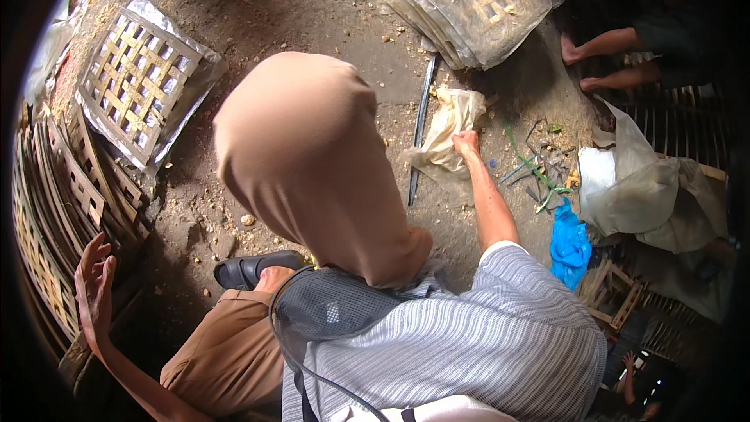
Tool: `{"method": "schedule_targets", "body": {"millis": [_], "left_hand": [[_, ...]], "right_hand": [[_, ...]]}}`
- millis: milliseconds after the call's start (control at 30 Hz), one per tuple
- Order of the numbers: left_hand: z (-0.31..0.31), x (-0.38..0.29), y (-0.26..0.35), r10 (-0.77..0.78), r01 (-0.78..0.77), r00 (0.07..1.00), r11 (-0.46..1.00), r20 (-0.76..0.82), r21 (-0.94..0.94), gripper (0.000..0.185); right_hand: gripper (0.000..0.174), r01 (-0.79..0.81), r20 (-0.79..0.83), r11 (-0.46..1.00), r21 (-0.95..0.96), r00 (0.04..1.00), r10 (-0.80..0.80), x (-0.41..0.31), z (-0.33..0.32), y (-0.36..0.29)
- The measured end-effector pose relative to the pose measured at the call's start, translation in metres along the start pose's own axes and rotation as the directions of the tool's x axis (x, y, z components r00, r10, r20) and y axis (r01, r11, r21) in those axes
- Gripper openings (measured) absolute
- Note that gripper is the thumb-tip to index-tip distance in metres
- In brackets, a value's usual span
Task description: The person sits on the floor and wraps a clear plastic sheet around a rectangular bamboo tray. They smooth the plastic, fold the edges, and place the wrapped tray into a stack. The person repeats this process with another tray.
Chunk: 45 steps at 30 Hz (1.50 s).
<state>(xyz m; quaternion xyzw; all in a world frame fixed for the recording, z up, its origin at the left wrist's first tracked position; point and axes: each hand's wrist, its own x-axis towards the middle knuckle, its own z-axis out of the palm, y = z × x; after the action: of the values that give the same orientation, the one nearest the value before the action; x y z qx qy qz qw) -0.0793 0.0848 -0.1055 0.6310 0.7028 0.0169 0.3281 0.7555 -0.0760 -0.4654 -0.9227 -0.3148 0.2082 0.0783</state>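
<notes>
My right hand (pixel 466 142) reaches down to the dirty floor and grips a crumpled, cloudy plastic sheet (pixel 451 120). Part of the sheet spreads flat beneath my wrist. At the far left, my left hand (pixel 94 293) is raised with nothing in it, its fingers loosely apart. It is nearest to a row of woven bamboo trays (pixel 82 187) standing on edge. Beyond them, a wood-framed bamboo lattice tray (pixel 140 79) lies on plastic sheeting. My bent knee in brown trousers (pixel 299 146) hides much of the floor between my hands.
Plastic-wrapped lattice trays (pixel 469 6) are stacked ahead. A dark strip (pixel 423 111) lies beside the sheet. Green straps (pixel 536 173), a blue plastic bag (pixel 569 246), a large plastic sack (pixel 638 193) and a wooden frame (pixel 615 293) are at right. Another person's bare feet (pixel 577 64) stand nearby.
</notes>
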Motion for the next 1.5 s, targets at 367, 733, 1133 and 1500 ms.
{"method": "schedule_targets", "body": {"millis": [367, 733, 1133, 1500], "left_hand": [[0.005, -0.005, 0.054, 0.069, -0.064, 0.996, 0.994, 0.051, -0.084, 0.046], [0.038, -0.009, 0.07, 0.387, -0.364, 0.906, 0.919, -0.17, 0.153, 0.051], [0.033, 0.011, 0.104, 0.292, -0.545, 0.709, 0.804, -0.642, -0.236, 0.033], [-0.024, -0.009, 0.017, 0.082, -0.465, 0.849, 0.586, -0.522, -0.664, 0.014]], "right_hand": [[0.025, 0.792, -0.152, 0.522, 0.317, 0.585, -0.796, 0.03, -0.08, -0.243], [0.027, 0.908, 0.374, -0.252, 0.334, -0.374, -0.849, -0.097, -0.105, -0.599], [0.061, 0.294, 0.681, 0.617, 0.73, -0.242, -0.691, -0.287, -0.081, -0.637], [0.046, 0.822, 0.552, 0.127, 0.555, -0.25, -0.796, -0.306, -0.122, -0.65]]}}
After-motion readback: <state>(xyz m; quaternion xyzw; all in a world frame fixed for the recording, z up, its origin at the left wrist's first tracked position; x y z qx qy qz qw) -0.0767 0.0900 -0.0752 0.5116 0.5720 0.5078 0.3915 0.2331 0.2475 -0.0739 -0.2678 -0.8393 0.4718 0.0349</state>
